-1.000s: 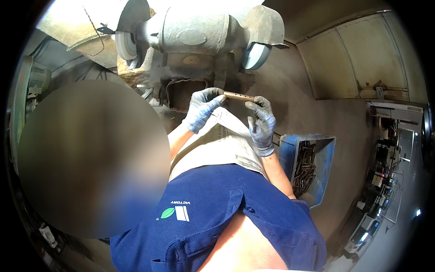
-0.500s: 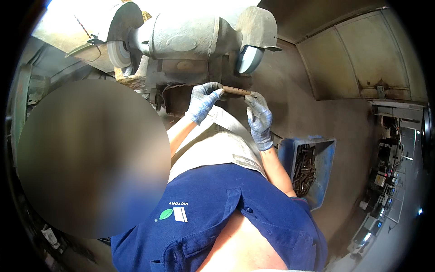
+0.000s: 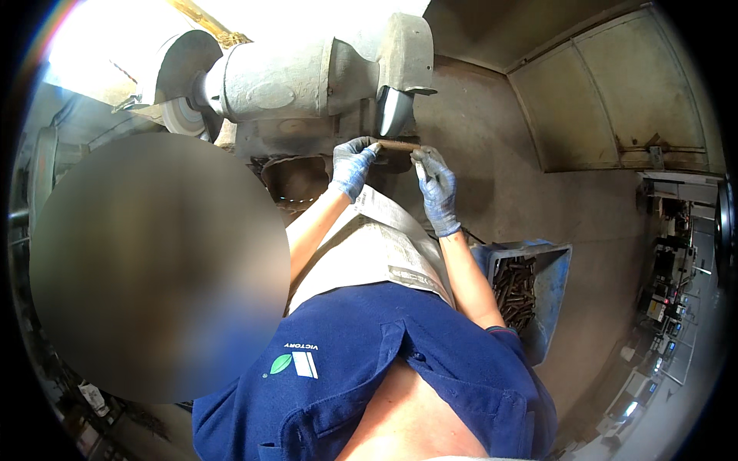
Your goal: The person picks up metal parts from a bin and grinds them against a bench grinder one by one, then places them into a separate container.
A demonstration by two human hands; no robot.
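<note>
A short brown metal bar [image 3: 399, 144] spans the gap between my two gloved hands, roughly level. My left hand [image 3: 353, 167] is closed on its left end. The fingers of my right hand [image 3: 437, 184] pinch its right end. Just beyond the bar is the right wheel [image 3: 394, 113] of a grey bench grinder [image 3: 280, 77]; whether bar and wheel touch, I cannot tell. Both gloves are blue and white, with dark, dirty fingers.
A blue bin [image 3: 552, 284] holding many dark metal pieces [image 3: 515, 290] stands by my right forearm. The grinder's left wheel [image 3: 183, 117] sits at the upper left. A pale apron [image 3: 369, 250] covers my lap. Metal panels [image 3: 607, 92] stand far right.
The bar has come closer to the right wheel, and the row of holes on it no longer shows clearly. The grinder appears further left in the view.
</note>
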